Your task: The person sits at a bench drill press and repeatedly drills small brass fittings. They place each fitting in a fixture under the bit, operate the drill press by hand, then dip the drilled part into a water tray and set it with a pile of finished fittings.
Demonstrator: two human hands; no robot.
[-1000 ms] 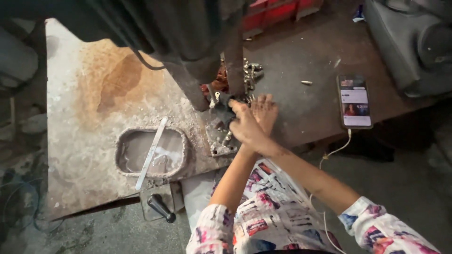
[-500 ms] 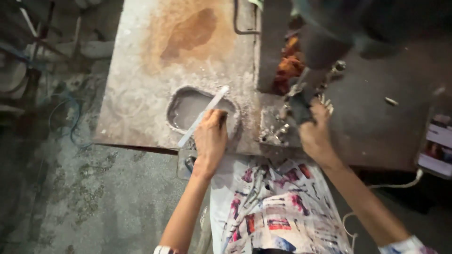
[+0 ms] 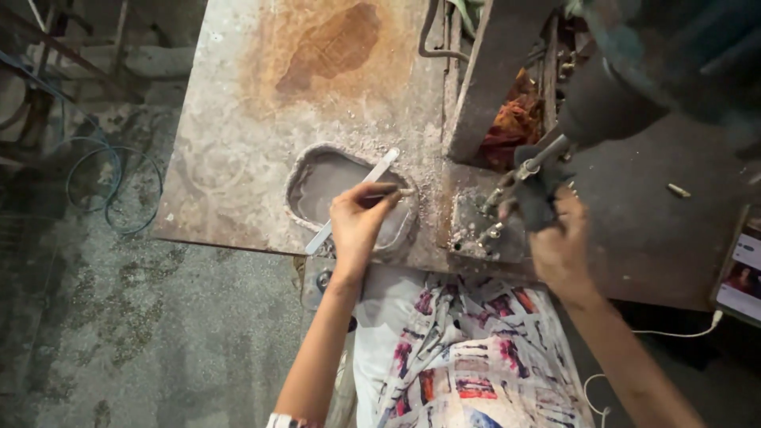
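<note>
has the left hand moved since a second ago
Yes. The left hand has left the right hand at the machine's metal parts and now holds a small rod over the grey basin sunk in the table.

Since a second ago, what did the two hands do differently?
The left hand left the machine and moved left to the grey tray, pinching a thin stick-like piece over it. The right hand stayed at the machine's dark handle. The flat white strip lies across the tray as before.
</note>
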